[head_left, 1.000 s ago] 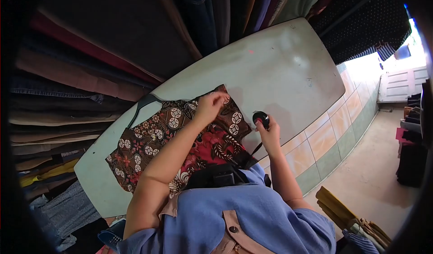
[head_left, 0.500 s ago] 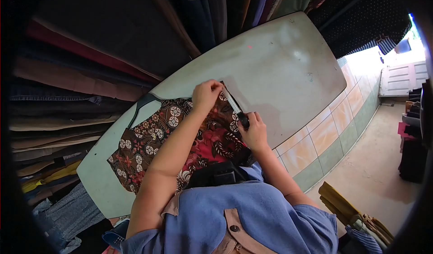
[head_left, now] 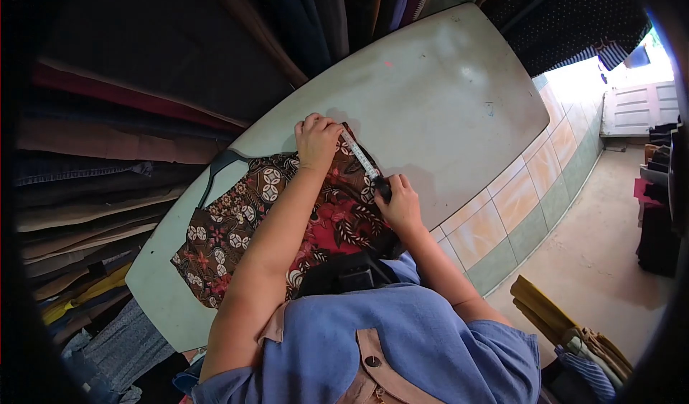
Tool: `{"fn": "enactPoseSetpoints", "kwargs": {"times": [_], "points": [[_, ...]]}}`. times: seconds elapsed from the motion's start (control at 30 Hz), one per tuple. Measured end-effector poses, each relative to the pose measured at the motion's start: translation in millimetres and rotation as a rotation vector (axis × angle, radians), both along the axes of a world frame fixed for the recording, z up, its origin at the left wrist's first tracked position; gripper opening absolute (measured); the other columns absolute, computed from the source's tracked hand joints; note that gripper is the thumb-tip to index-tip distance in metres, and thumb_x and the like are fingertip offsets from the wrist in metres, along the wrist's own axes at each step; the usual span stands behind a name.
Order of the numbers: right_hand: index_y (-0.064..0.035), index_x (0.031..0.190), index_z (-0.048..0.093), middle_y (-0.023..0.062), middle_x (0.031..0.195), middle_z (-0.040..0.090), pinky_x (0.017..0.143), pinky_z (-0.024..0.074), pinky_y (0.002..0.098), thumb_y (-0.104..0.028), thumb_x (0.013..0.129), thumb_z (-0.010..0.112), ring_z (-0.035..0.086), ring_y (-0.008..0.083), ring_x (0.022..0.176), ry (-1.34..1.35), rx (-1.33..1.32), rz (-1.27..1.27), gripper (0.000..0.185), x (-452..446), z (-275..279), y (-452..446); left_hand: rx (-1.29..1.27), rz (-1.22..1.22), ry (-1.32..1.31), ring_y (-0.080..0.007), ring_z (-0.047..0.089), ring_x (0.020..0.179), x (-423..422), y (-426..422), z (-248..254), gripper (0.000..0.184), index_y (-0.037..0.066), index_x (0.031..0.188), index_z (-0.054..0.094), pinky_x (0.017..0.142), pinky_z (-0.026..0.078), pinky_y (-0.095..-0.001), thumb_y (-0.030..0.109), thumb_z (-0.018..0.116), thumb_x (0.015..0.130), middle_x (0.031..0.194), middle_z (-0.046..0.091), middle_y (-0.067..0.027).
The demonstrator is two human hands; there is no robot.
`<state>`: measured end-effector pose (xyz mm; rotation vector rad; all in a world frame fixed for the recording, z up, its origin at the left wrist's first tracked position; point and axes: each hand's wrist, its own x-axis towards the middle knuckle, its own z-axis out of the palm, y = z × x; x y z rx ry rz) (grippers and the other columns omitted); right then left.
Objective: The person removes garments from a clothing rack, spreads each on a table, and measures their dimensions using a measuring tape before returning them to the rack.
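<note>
A brown, red and white patterned shirt (head_left: 337, 221) lies spread on the pale table with a dark hanger (head_left: 215, 174) at its neck. A white tape measure (head_left: 360, 158) stretches along the sleeve edge. At its upper end, my left hand (head_left: 316, 142) has its fingers pressed together on the tape end and the cloth corner. My right hand (head_left: 398, 206) is closed around the black case of the tape measure at the lower end. Part of the shirt is hidden beneath my left forearm.
The pale table (head_left: 445, 95) has rounded corners. Stacks of folded clothes (head_left: 93, 196) line the left side, and hanging clothes (head_left: 323, 16) border the far edge. A tiled low wall (head_left: 502, 203) runs along the right. Folded garments (head_left: 556, 325) sit at the lower right.
My left hand has turned from a raised pinch to lie lower on the cloth corner. The tape now shows its marked face. My right hand has barely moved.
</note>
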<state>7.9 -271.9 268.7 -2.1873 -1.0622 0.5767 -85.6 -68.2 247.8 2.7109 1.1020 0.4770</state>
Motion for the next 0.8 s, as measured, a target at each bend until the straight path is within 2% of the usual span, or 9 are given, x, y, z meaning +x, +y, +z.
{"fn": "enactPoseSetpoints", "kwargs": {"times": [0.07, 0.1, 0.17, 0.2, 0.27, 0.47, 0.8], "points": [[-0.0033, 0.094, 0.057, 0.0159, 0.089, 0.057, 0.068, 0.0488, 0.0431, -0.019, 0.073, 0.065, 0.059, 0.0373, 0.079, 0.032, -0.001, -0.015, 0.027, 2.7, 6.8, -8.4, 0.151, -0.103, 0.058, -0.0229, 0.047, 0.112, -5.8, -2.1, 2.9, 0.016, 0.021, 0.091, 0.071, 0.098, 0.028, -0.0565, 0.024, 0.066, 0.076, 0.108, 0.060, 0.0011], [-0.0036, 0.094, 0.057, 0.0159, 0.089, 0.057, 0.068, 0.0489, 0.0426, -0.018, 0.073, 0.066, 0.059, 0.0368, 0.079, 0.039, 0.012, -0.023, 0.027, 4.4, 8.8, -14.3, 0.142, -0.107, 0.059, -0.0229, 0.047, 0.112, -9.3, -3.6, 3.6, 0.016, 0.021, 0.091, 0.071, 0.098, 0.028, -0.0565, 0.024, 0.066, 0.076, 0.108, 0.060, 0.0011], [-0.0039, 0.094, 0.057, 0.0159, 0.089, 0.057, 0.068, 0.0490, 0.0421, -0.018, 0.072, 0.066, 0.059, 0.0364, 0.078, 0.049, 0.015, -0.034, 0.027, 7.0, 7.7, -28.0, 0.105, -0.109, 0.088, -0.0268, 0.037, 0.124, -16.4, -6.6, 4.7, 0.021, 0.025, 0.100, 0.069, 0.101, 0.019, -0.0637, 0.025, 0.062, 0.080, 0.123, 0.052, -0.0040], [-0.0047, 0.095, 0.056, 0.0149, 0.088, 0.056, 0.065, 0.0497, 0.0425, -0.019, 0.073, 0.066, 0.059, 0.0362, 0.075, 0.012, 0.017, -0.008, 0.028, 6.9, 4.6, -36.6, 0.098, -0.111, 0.089, -0.0268, 0.037, 0.124, -18.4, -8.0, 5.0, 0.021, 0.025, 0.100, 0.069, 0.101, 0.019, -0.0637, 0.025, 0.062, 0.080, 0.123, 0.052, -0.0040], [-0.0055, 0.095, 0.055, 0.0138, 0.088, 0.056, 0.062, 0.0503, 0.0428, -0.020, 0.073, 0.067, 0.060, 0.0360, 0.072, -0.024, 0.015, 0.020, 0.029, 4.8, -2.8, -50.9, 0.045, -0.094, 0.128, -0.0304, 0.030, 0.129, -20.9, -8.8, 5.2, 0.026, 0.029, 0.107, 0.066, 0.102, 0.014, -0.0668, 0.025, 0.061, 0.082, 0.132, 0.041, -0.0069], [-0.0060, 0.095, 0.055, 0.0129, 0.090, 0.056, 0.062, 0.0507, 0.0416, -0.016, 0.071, 0.068, 0.060, 0.0346, 0.075, -0.045, -0.025, 0.012, 0.029, 1.3, -10.6, -73.2, 0.019, -0.055, 0.148, -0.0324, 0.025, 0.132, -26.4, -12.0, -1.1, 0.032, 0.035, 0.113, 0.062, 0.100, 0.012, -0.0697, 0.026, 0.060, 0.083, 0.137, 0.037, -0.0067], [-0.0067, 0.096, 0.056, 0.0126, 0.090, 0.056, 0.062, 0.0506, 0.0419, -0.016, 0.073, 0.068, 0.060, 0.0344, 0.076, -0.072, 0.020, -0.010, 0.028, -1.1, -20.2, -76.9, -0.001, -0.045, 0.161, -0.0325, 0.024, 0.133, -27.2, -12.5, -3.3, 0.030, 0.036, 0.115, 0.060, 0.100, 0.011, -0.0699, 0.029, 0.056, 0.086, 0.139, 0.036, -0.0061]]}}
